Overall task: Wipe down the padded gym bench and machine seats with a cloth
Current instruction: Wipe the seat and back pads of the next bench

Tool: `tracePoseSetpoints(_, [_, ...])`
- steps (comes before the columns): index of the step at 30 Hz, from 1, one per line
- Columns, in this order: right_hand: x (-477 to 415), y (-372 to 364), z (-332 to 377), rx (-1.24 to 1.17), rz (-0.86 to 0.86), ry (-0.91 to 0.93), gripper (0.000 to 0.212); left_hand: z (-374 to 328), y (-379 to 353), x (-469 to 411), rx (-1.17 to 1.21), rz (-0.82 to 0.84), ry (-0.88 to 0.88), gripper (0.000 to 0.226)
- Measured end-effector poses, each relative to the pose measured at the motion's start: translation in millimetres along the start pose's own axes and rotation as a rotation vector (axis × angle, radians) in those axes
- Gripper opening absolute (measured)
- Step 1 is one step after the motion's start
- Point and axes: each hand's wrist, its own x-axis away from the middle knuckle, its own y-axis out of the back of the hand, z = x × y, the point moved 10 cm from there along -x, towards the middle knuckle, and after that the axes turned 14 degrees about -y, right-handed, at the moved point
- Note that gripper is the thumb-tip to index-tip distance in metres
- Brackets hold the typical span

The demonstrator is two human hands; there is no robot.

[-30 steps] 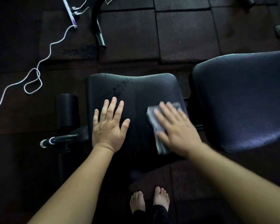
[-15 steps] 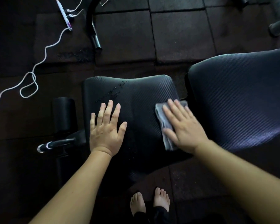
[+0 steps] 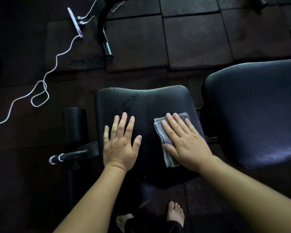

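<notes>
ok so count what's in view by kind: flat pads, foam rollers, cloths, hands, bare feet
flat pads: 2, seat pad, back pad
foam rollers: 1, foam roller
cloths: 1, cloth
hands: 2, left hand, right hand
bare feet: 2, left foot, right foot
total: 8

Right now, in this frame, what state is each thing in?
left hand, flat on the seat pad, fingers straight, holding nothing.
right hand, flat, pressing the cloth onto the seat pad.
cloth, grey, folded, on the pad's right side under the right hand.
seat pad, small specks or droplets dot its far-left part.
back pad, touched by neither hand.
white cable, loose and looped on the floor.
</notes>
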Motion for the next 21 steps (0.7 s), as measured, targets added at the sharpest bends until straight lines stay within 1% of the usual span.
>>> tracePoseSetpoints(3, [-45, 11, -9, 0.036, -0.012, -0.084, 0.079, 0, -1, 0, 0.006, -0.003, -0.005, 0.068])
tracePoseSetpoints(6, [-96, 24, 5, 0.038, 0.021, -0.15, 0.077, 1, -3, 2, 0.009, 0.0, -0.008, 0.069])
tracePoseSetpoints(8, [-109, 29, 16, 0.006, 0.041, -0.164, 0.075, 2, -4, 2, 0.008, 0.018, -0.013, 0.069])
tracePoseSetpoints(11, [-89, 27, 31, -0.082, 0.013, -0.181, 0.077, 3, -5, 0, 0.054, 0.047, -0.022, 0.071])
tracePoseSetpoints(15, [-42, 9, 53, -0.111, 0.009, -0.117, 0.077, 9, -2, 1, 0.171, 0.065, -0.069, 0.072])
tracePoseSetpoints(18, [-64, 15, 51, -0.101, -0.012, -0.165, 0.075, 42, 7, 9, 0.223, 0.029, -0.076, 0.071])
tracePoseSetpoints(21, [-116, 30, 61, -0.088, -0.049, -0.234, 0.068, 93, 11, 20, 0.228, 0.007, -0.037, 0.072])
